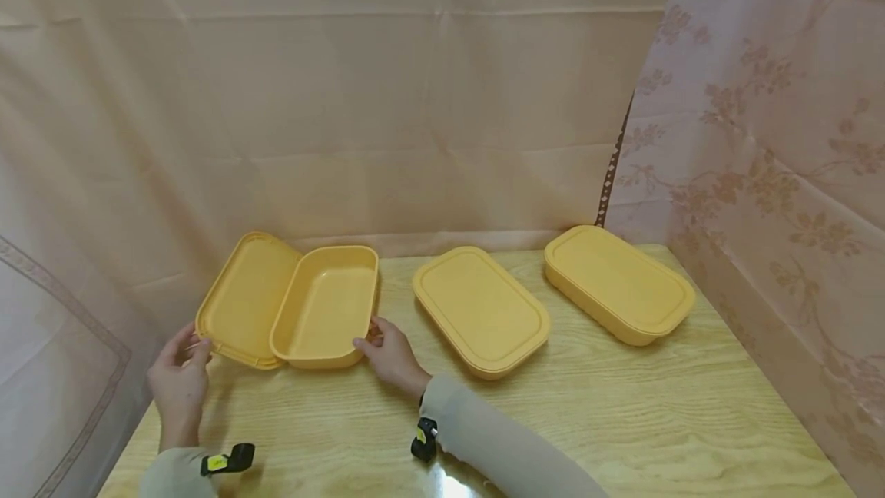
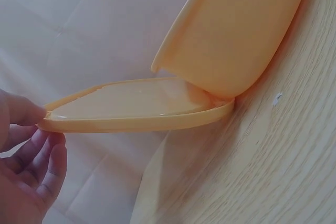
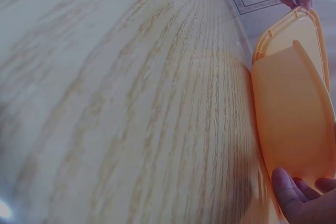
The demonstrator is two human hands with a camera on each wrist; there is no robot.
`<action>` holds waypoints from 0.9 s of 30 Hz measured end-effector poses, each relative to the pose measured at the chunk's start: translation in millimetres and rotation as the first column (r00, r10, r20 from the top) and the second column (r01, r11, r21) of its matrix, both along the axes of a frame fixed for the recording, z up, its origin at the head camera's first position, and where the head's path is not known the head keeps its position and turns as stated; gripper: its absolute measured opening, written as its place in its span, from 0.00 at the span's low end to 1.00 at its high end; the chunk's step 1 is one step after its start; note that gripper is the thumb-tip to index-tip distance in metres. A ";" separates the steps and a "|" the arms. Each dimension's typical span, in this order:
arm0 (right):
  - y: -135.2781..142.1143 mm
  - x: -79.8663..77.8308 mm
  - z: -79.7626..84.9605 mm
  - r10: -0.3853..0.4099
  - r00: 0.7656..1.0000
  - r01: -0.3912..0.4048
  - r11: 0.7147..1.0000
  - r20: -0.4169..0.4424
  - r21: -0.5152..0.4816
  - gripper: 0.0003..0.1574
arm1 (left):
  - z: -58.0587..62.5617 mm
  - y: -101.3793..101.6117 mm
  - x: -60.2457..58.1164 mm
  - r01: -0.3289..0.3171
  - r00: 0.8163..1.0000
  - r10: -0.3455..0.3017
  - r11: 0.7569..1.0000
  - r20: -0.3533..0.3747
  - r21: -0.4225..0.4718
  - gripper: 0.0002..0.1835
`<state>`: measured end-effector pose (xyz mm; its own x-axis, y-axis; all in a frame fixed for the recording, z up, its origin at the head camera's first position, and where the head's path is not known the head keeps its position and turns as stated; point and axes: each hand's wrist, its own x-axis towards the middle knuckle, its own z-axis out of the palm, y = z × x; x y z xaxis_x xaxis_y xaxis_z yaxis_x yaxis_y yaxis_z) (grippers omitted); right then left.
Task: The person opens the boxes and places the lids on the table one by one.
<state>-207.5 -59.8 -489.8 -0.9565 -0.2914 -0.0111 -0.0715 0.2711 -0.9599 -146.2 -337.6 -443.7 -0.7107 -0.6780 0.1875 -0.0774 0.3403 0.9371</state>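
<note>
A yellow plastic food container [image 1: 328, 313] stands uncovered on the table at the left. Its yellow lid [image 1: 245, 302] leans out from the container's left side, inner face up, the outer edge raised off the wood. My left hand [image 1: 181, 379] pinches the lid's near left corner between thumb and fingers; the left wrist view shows this lid [image 2: 131, 100] tilted against the container [image 2: 236, 30]. At the container's near right corner, my right hand [image 1: 392, 356] grips the wall, thumb on the front side. In the right wrist view the right hand's thumb [image 3: 286, 190] presses the container wall [image 3: 294, 114].
Two more yellow containers with lids on stand to the right, one in the middle [image 1: 482, 310] and one farther back right [image 1: 618, 283]. Behind the wooden table [image 1: 657, 421] hangs a beige curtain [image 1: 415, 98], with a floral cloth [image 1: 781, 175] along the right side.
</note>
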 end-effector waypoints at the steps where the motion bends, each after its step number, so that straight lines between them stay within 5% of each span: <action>1: 0.0 0.2 0.3 0.000 1.000 0.000 1.000 0.000 0.000 0.35 | 0.2 -0.1 0.2 -0.004 1.000 0.004 1.000 0.006 -0.006 0.22; 27: 1.0 -0.9 -0.8 0.017 0.999 -0.017 1.000 -0.031 0.003 0.29 | -5.3 -8.3 -0.5 -0.057 0.994 0.057 0.998 0.096 -0.005 0.23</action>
<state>-208.4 -58.9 -490.6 -0.9513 -0.3077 0.0178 -0.1061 0.2726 -0.9563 -146.8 -345.9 -448.9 -0.6859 -0.7174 0.1220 -0.1864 0.3352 0.9235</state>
